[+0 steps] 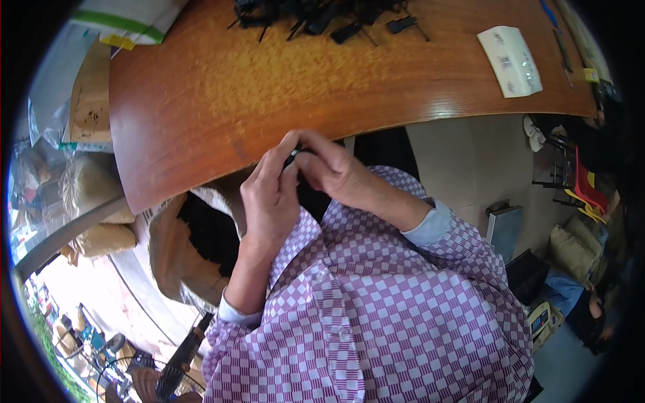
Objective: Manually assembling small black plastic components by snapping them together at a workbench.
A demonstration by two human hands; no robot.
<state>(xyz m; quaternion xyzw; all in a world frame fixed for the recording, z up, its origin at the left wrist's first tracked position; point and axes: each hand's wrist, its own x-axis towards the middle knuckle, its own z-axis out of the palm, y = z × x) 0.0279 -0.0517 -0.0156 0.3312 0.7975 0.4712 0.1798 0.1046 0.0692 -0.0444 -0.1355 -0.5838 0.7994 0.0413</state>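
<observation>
My left hand [267, 191] and my right hand [330, 171] meet just off the near edge of the wooden table. Between their fingertips is a small black part [292, 158], mostly covered by the fingers, so its exact kind is hidden. The fingers of both hands are bent and closed around it. At the far side of the table lies a pile of black plastic pieces [316, 17] with thin stems. One such black piece [403, 25] lies at the pile's right end.
The brown wooden table [269, 87] carries a white printed packet [509, 62] at the right. Left of my lap stands an open sack [164, 252] holding black pieces [211, 232]. Stuffed bags [97, 188] sit beyond it. A red chair [590, 185] is far right.
</observation>
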